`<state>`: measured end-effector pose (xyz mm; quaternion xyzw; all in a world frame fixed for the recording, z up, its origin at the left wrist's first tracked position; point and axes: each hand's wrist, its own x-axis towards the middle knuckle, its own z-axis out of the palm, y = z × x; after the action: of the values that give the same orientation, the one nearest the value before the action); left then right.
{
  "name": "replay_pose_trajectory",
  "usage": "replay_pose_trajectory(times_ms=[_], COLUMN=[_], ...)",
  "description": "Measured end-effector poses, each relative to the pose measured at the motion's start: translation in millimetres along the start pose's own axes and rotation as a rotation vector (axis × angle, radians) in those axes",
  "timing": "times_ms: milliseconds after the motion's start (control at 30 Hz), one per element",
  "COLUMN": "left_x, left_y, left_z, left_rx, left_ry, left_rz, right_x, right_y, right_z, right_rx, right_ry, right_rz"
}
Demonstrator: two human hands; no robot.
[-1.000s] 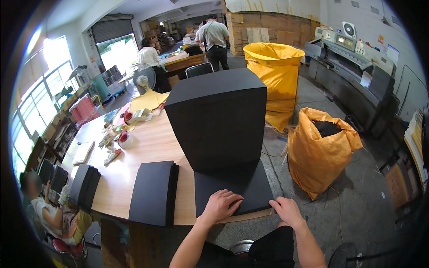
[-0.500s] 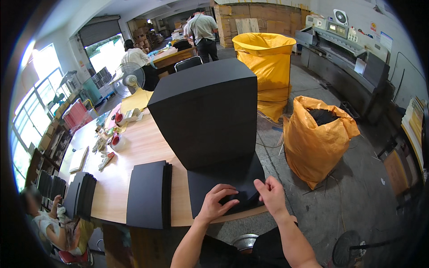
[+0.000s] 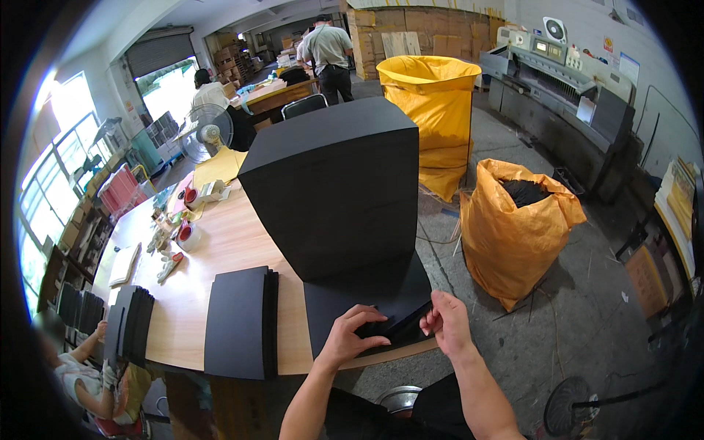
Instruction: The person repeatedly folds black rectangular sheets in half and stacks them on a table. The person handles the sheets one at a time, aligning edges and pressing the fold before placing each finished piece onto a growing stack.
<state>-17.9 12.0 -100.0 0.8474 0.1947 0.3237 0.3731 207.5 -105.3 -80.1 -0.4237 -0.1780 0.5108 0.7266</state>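
A black sheet point(image 3: 345, 293) lies at the table's front edge, before a tall stack of black sheets point(image 3: 334, 205). My left hand point(image 3: 350, 331) is on the sheet, thumb and fingers apart over its near part. At the sheet's right front corner, my right hand point(image 3: 447, 323) is closed in a pinch on a narrow black strip point(image 3: 408, 320). The strip slants up from near my left fingertips to my right hand; whether it is still joined to the sheet I cannot tell. A lower pile of black sheets point(image 3: 236, 319) lies left of my left arm.
An orange sack point(image 3: 513, 249) with black scraps stands on the floor at right, a tall yellow bag point(image 3: 429, 121) behind it. Tape rolls point(image 3: 188, 236) and gloves point(image 3: 170, 267) lie on the table point(image 3: 227, 238). A seated person point(image 3: 92, 374) at left handles another black pile point(image 3: 130, 323).
My right hand has turned and closed near the sheet's corner, and the strip's end is now lifted to it. My left hand has barely moved. The seated person's hands have shifted around their pile.
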Motion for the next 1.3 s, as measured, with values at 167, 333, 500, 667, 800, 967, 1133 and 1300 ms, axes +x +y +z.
replay_pose_trajectory(times_ms=[167,333,500,667,800,967,1133,1300], left_x=[1.4,1.1,0.8,0.9,4.7,2.8,1.2,1.2], left_y=[13.5,11.0,14.6,13.4,17.7,21.2,11.7,8.0], left_z=[7.7,0.1,1.8,4.3,12.2,3.9,4.3,10.3], left_rx=[-0.149,0.076,0.076,0.05,0.008,0.086,0.072,0.016], left_ry=[0.112,-0.046,-0.011,0.029,0.139,-0.002,0.009,0.109], left_rz=[-0.094,0.005,-0.024,-0.038,-0.028,0.036,0.025,0.014], right_x=[4.6,6.1,6.4,0.6,8.0,8.6,6.8,5.5], right_y=[6.6,-7.5,-4.7,0.1,7.4,-5.3,-4.1,4.6], right_z=[0.6,2.9,-2.9,-3.6,-13.9,-6.3,-11.1,-11.7], right_rx=[-0.739,-0.278,-0.191,-0.36,-0.497,-0.211,-0.217,-0.381], right_ry=[0.084,0.007,-0.021,0.006,-0.032,-0.08,-0.086,-0.073], right_rz=[-0.41,-0.002,0.01,-0.086,-0.211,0.014,-0.011,-0.113])
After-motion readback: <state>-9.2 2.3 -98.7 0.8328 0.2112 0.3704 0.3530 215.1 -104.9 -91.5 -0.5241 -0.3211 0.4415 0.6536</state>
